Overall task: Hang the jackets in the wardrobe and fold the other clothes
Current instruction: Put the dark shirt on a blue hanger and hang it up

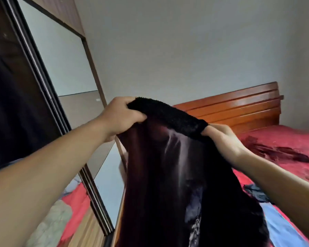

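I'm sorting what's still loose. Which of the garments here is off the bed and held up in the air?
The dark maroon garment with the black fuzzy collar, gripped by left hand and right hand; the others lie on the red bed.

No readable text, label, brand, number or sign anywhere in view.

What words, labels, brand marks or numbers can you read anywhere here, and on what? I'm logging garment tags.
None can be read. The dark jacket, held up by the left hand and right hand, shows no legible tag; the pale patches low on its lining are too blurred to tell. The wardrobe, wall and bed carry no text.
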`<move>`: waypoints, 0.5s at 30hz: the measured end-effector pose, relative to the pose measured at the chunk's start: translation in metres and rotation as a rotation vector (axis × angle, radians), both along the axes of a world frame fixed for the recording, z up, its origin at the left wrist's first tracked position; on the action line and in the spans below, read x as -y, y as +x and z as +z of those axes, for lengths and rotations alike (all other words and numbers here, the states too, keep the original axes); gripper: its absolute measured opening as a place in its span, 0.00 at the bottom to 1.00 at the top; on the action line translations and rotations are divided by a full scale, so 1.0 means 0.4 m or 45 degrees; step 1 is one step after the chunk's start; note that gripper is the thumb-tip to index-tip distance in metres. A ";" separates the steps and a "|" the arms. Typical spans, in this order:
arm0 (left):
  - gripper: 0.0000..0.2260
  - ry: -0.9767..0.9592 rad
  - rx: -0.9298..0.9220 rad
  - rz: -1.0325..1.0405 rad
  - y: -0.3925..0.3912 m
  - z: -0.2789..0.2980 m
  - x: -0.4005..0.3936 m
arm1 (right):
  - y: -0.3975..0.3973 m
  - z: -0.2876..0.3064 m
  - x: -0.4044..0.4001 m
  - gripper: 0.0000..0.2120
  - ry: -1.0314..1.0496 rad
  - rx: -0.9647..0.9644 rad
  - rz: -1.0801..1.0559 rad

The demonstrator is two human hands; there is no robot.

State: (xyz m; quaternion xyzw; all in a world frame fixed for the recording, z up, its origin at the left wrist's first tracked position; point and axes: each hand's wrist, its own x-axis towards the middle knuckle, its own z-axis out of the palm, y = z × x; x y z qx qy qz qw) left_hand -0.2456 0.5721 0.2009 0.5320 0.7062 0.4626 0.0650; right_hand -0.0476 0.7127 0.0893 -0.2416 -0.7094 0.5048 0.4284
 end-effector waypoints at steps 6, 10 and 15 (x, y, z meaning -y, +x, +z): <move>0.19 -0.079 -0.010 0.203 -0.121 -0.006 -0.117 | -0.232 -0.297 -0.015 0.20 0.372 -0.088 -0.361; 0.22 -0.062 0.009 0.385 -0.252 -0.034 -0.134 | -0.357 -0.450 0.019 0.39 0.667 0.234 -0.197; 0.13 -0.074 -0.160 0.478 -0.420 -0.049 -0.151 | -0.503 -0.431 -0.132 0.12 0.401 0.415 -0.083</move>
